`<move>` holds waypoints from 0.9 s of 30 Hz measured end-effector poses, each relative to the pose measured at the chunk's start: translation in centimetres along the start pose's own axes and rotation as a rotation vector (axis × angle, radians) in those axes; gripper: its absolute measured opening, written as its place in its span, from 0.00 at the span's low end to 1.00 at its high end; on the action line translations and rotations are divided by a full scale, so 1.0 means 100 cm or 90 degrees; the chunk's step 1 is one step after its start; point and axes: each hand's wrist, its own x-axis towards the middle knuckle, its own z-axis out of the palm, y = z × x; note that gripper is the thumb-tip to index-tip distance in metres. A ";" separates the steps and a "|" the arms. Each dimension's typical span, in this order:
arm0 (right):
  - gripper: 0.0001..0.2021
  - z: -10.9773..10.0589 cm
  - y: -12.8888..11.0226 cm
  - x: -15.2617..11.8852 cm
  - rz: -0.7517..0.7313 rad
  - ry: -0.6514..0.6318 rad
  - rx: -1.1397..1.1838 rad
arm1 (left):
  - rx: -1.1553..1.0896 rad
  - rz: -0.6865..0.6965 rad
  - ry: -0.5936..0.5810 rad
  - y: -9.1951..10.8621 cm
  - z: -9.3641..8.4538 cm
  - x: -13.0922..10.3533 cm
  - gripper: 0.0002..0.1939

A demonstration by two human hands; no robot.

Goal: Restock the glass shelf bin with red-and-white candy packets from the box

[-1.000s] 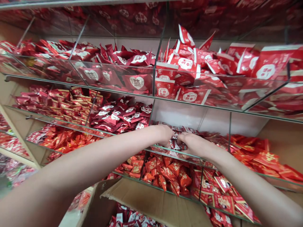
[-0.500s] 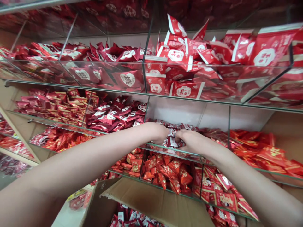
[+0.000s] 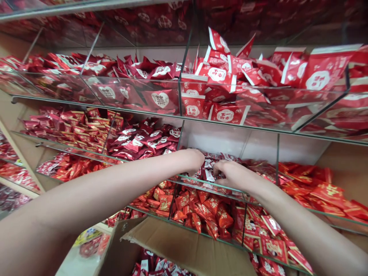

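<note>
Both my hands reach into a middle-shelf compartment holding small dark-red and white packets (image 3: 209,174). My left hand (image 3: 195,161) bends down at the left of these packets; its fingers are hidden behind the wrist and the back of the hand. On the right side of the same pile is my right hand (image 3: 228,172), its fingers curved at the packets and its thumb apart from them. It looks open, with nothing visible in its grasp. A clear shelf lip (image 3: 214,184) runs in front of the packets, below both hands.
An open cardboard box (image 3: 186,241) stands below, with similar packets (image 3: 161,266) inside. Overhead, a glass shelf (image 3: 230,124) carries larger red packets (image 3: 217,74). Dividers separate dark-red packets (image 3: 138,142) on the left from orange-red packets (image 3: 327,188) on the right.
The view has shifted slightly, so the upper shelf sits a little lower. Both hands stay at the same compartment, with only small shifts among the packets.
</note>
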 end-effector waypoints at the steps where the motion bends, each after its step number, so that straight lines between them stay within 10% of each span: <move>1: 0.07 0.000 0.000 0.000 0.000 0.003 0.000 | 0.000 0.011 -0.001 -0.001 0.001 0.001 0.21; 13: 0.09 -0.002 -0.002 -0.001 0.068 0.151 -0.005 | -0.007 0.055 0.017 -0.010 -0.010 -0.005 0.25; 27: 0.08 -0.003 -0.004 -0.001 0.030 0.066 0.010 | 0.022 0.089 -0.056 -0.005 -0.012 -0.009 0.26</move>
